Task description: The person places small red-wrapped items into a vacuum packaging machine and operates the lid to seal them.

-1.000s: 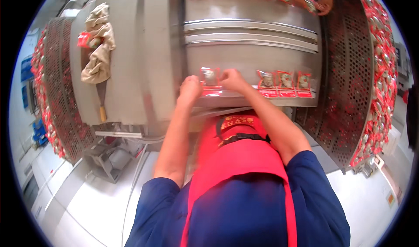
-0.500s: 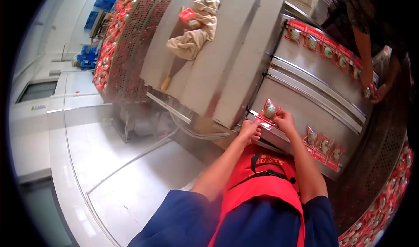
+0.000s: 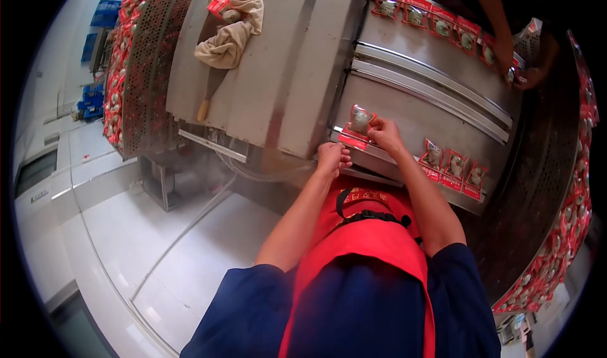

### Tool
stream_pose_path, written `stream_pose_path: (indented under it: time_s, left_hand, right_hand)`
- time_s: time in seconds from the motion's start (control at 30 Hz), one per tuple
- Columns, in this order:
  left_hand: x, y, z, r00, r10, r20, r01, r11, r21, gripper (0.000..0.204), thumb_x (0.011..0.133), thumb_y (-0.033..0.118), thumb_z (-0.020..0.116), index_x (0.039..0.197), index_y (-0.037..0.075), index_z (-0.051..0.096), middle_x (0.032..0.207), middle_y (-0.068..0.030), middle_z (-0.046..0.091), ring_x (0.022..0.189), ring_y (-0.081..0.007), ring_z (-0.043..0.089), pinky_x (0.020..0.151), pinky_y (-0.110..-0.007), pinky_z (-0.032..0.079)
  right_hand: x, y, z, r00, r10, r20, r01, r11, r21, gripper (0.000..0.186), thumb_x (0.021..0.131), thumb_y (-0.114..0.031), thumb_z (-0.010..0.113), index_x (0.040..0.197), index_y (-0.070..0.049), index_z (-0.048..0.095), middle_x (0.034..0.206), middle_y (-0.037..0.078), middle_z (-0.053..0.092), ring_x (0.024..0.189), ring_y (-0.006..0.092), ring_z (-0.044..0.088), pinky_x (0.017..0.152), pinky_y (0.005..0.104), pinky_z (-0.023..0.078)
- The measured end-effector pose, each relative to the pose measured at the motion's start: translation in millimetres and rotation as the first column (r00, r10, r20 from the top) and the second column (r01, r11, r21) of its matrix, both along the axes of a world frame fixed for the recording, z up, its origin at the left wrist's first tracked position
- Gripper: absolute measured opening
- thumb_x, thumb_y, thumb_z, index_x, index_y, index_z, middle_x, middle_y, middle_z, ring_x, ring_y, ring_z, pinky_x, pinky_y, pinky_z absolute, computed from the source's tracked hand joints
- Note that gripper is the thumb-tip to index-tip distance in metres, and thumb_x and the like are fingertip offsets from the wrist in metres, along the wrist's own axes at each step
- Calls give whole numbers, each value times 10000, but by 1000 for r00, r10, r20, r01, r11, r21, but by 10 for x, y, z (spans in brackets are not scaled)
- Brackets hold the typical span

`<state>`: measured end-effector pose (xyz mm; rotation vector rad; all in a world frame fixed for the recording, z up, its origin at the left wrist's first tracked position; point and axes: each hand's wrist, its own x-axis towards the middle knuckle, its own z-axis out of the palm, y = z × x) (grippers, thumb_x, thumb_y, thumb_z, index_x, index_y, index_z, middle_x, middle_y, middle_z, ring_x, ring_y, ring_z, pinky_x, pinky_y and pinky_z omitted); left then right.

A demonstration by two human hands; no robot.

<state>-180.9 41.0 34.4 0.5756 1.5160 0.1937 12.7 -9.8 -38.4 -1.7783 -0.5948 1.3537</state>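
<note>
A clear-and-red packet [image 3: 360, 123] with a greyish, roundish item inside lies at the left end of the near metal tray [image 3: 404, 121]. Its red header strip points toward me, over the tray's front edge. My right hand [image 3: 386, 135] pinches the packet's right side between thumb and fingers. Just below and left of the header, my left hand [image 3: 333, 159] is closed with its fingers curled in, slightly apart from the packet; nothing shows in it. Farther right along the same edge, several similar packets [image 3: 455, 164] lie in a row.
Beyond a metal rail [image 3: 430, 92], another row of packets [image 3: 441, 24] lies near a co-worker's hands [image 3: 534, 78]. A beige cloth [image 3: 226, 45] and a wooden-handled tool [image 3: 203, 109] rest on the steel surface at left. Packets fill perforated racks [image 3: 161, 61] at both sides.
My left hand has drawn off the packet's header corner, while my right hand keeps its pinch. The whole view has shifted, so the tray sits higher and farther left.
</note>
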Motion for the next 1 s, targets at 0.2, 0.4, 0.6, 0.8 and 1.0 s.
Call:
stream_pose_path:
  time_s: [0.2,0.4,0.6,0.8,1.0]
  left_hand:
    - [94,109,178,995,96,28,-92,987,-134,252,1001,263,595,941,19,580,781,-85,618,553,-163,604,478,-358,596]
    - [-31,56,-69,988,81,131,-68,993,-98,262,1016,274,569,937,24,555,790,-79,601,540,-159,587,484,-349,601]
    - [-41,81,-70,971,103,216,-66,983,-170,182,961,128,456,860,9,550,714,-109,579,501,-225,595,450,-357,560]
    - [-229,109,153,954,-130,272,222,912,-344,201,925,224,553,953,25,546,763,-118,602,571,-238,597,514,-416,583]
    - [-696,265,437,662,-418,622,596,797,-98,290,963,344,646,921,58,628,804,-30,652,595,-109,584,495,-237,458]
  right_hand:
    - [-31,-33,78,999,-7,-45,6,1000,-6,219,816,6,684,1032,30,669,807,53,674,648,114,606,565,264,491]
    - [-51,14,137,997,18,-72,-16,999,37,228,824,14,678,1050,29,657,806,42,663,651,102,598,560,259,474]
    - [-1,138,235,984,172,52,-168,984,-64,190,804,-63,720,964,34,682,769,29,676,660,112,612,582,296,497]
    - [55,866,917,714,20,700,-48,999,21,230,815,-162,739,966,5,690,780,124,699,700,200,664,655,347,530]
    - [-551,2846,2229,765,-81,638,-301,832,466,206,839,-142,726,995,-15,677,809,121,692,663,195,632,637,340,513]
